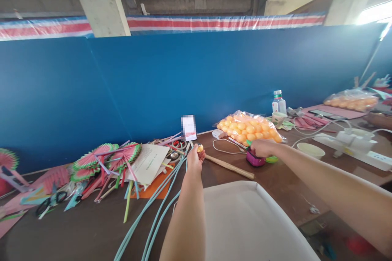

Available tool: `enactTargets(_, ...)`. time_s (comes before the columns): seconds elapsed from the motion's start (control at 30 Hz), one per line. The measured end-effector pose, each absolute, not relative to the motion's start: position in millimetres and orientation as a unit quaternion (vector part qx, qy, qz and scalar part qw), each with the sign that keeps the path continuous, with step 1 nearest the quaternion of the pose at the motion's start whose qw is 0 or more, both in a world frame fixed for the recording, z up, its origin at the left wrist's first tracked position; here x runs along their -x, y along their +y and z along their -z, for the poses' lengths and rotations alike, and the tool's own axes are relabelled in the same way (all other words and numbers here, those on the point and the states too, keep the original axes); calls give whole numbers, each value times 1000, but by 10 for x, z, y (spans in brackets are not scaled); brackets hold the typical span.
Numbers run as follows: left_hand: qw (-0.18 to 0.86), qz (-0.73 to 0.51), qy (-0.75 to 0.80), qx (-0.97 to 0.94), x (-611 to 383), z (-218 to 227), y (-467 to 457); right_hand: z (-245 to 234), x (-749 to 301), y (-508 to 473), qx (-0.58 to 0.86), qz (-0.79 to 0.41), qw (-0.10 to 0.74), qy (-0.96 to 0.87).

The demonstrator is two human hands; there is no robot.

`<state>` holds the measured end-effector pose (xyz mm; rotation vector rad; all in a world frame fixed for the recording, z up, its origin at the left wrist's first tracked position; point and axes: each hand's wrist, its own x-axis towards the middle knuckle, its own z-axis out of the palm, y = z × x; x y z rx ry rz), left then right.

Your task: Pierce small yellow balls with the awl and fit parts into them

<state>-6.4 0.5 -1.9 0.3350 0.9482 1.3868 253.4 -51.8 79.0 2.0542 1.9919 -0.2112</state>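
My left hand [195,158] reaches forward over the brown table [92,228] with its fingers closed on a small orange ball [200,147]. My right hand [262,147] lies closed over a magenta and green object [256,159], just in front of a clear bag of orange balls [249,128]. A wooden stick [229,166] lies between the two hands. A white board [241,224] sits below my arms at the near edge.
Folded pink and green paper fans [105,157], strips, scissors [49,203] and pale blue tubes [153,208] crowd the left. A bottle [279,102], cup, white bowl [310,149], power strip [355,147] and a second bag of balls [352,100] stand right. A blue wall backs the table.
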Motion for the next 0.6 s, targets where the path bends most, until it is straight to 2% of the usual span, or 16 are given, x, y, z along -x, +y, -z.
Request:
enactTargets(0.17, 656, -606, 423, -151, 58, 39, 24, -793, -2572, -515, -698, 93, 136, 697)
enactTargets(0.4, 659, -610, 414, -152, 59, 47, 21, -839, -2486, -511, -699, 66, 179, 689)
enactTargets(0.6, 659, -611, 413, -144, 52, 61, 21, -763, -2593, -450, -705, 91, 146, 688)
